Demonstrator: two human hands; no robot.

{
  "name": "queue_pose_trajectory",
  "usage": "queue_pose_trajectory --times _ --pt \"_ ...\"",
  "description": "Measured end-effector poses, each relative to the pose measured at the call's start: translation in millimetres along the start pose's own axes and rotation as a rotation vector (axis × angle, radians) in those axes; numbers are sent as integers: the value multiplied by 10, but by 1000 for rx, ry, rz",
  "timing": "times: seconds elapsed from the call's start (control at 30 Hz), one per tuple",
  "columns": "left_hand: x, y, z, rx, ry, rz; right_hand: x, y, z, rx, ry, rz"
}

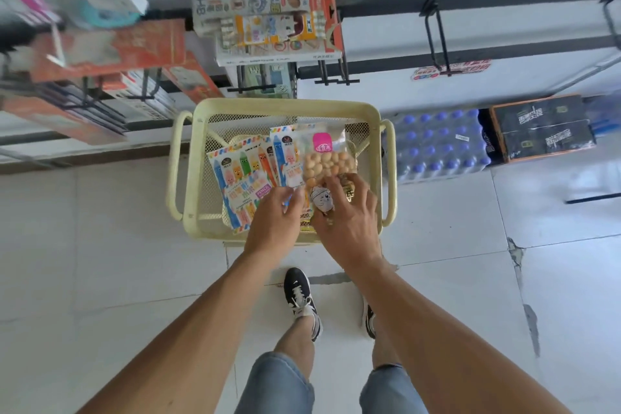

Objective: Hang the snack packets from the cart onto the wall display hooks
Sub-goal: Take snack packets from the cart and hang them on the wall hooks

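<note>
A pale yellow mesh cart (201,131) stands in front of me against the wall display. Inside lie colourful pencil-pattern packets (240,171) and a clear snack packet (327,158) of round beige pieces with a pink label. My right hand (346,215) grips the lower end of that snack packet, fingers curled over it. My left hand (277,215) reaches in beside it, its fingertips on the packets' lower edges; what it holds is hidden. Black empty hooks (440,44) stick out of the white wall at upper right.
Boxed goods (268,23) hang on hooks above the cart, with more boxes (111,50) at left. A shrink-wrapped pack of bottles (440,144) and a dark carton (541,128) sit on the floor right of the cart. My feet stand on white tiles just behind the cart.
</note>
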State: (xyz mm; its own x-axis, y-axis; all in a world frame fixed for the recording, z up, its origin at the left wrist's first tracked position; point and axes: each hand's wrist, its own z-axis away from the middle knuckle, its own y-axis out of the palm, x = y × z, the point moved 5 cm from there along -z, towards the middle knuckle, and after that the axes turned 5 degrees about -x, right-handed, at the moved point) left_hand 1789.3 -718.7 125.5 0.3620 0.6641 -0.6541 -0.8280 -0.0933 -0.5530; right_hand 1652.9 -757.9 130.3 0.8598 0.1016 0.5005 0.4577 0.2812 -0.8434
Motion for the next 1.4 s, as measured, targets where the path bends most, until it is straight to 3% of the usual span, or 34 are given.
queue_pose_trajectory --times 0.13,0.23,0.5,0.7,0.87,1.07,1.4 --pt "-223 -85 273 125 -108 263 148 -332 314 4 -135 7" --pt "-372 -128 565 115 -122 386 157 -616 501 7 -223 38" --pt "-1200 -65 1291 72 0 470 -118 -1660 823 -38 -356 29" --pt "-2008 261 1924 95 175 422 -828 -2804 1055 -175 -285 -144" --pt "-2706 715 2438 190 302 387 -1365 -3706 1280 -230 -178 -296" --pt "-3559 1350 2919 375 424 377 -1803 -4732 1443 -311 56 -665" --pt "-4899 2051 3124 517 614 339 -2570 -5976 1342 -557 141 -784"
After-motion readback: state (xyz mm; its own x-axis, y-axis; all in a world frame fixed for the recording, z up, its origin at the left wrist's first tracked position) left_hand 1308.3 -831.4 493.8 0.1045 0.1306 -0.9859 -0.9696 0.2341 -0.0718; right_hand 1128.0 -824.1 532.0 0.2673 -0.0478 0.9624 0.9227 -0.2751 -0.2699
